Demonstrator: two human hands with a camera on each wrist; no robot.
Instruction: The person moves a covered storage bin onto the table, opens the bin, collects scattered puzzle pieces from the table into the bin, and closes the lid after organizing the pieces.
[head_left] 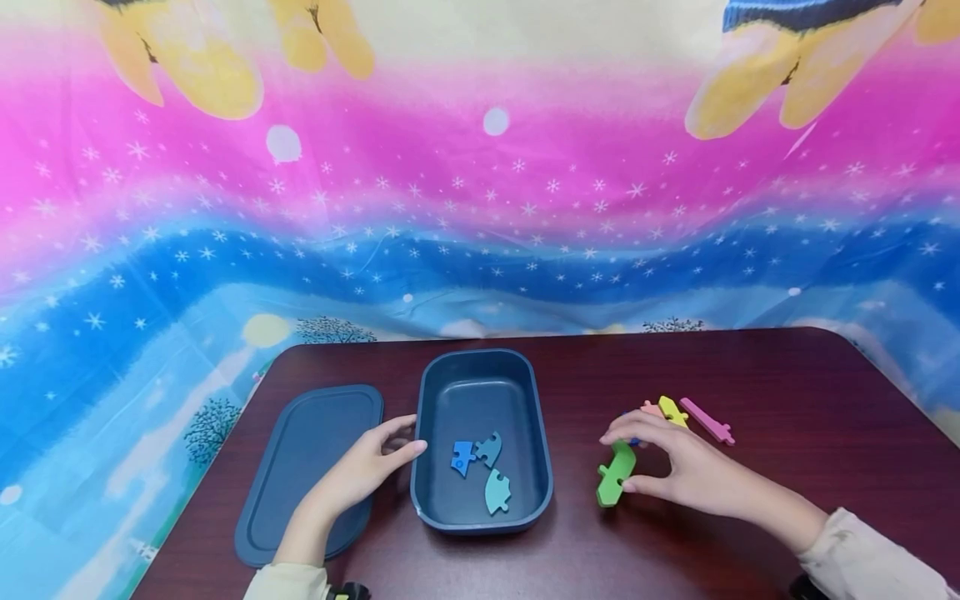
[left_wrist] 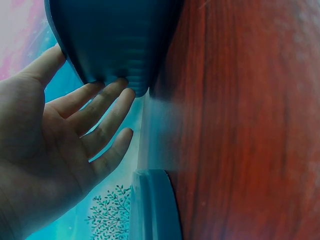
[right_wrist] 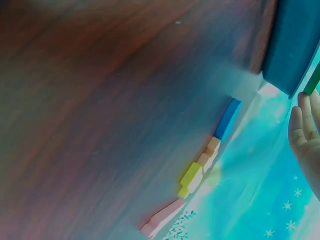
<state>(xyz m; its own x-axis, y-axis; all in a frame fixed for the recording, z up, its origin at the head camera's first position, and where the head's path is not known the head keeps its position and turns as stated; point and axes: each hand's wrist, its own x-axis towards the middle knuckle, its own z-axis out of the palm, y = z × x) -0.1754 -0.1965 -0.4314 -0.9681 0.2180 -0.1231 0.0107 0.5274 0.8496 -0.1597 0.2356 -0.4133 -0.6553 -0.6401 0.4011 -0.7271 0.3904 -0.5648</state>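
My right hand (head_left: 678, 462) pinches a green puzzle piece (head_left: 617, 477) between thumb and fingers, above the table to the right of a dark blue box (head_left: 542, 467). The right wrist view catches only a corner of this green piece (right_wrist: 313, 80) at its right edge. My left hand (head_left: 367, 467) rests against the box's left side, thumb at the rim and fairly straight fingers (left_wrist: 107, 122) touching the outer wall. Inside the box lie a blue puzzle piece (head_left: 462, 458), a dark teal one (head_left: 490, 450) and a light teal one (head_left: 497, 492).
Left of the box lies its flat lid (head_left: 300, 467), partly under my left forearm. Beyond my right hand are a yellow piece (head_left: 671, 410), a pink piece (head_left: 707, 421), an orange piece (right_wrist: 208, 152) and a blue piece (right_wrist: 228, 118). A patterned cloth (head_left: 480, 200) hangs behind the table.
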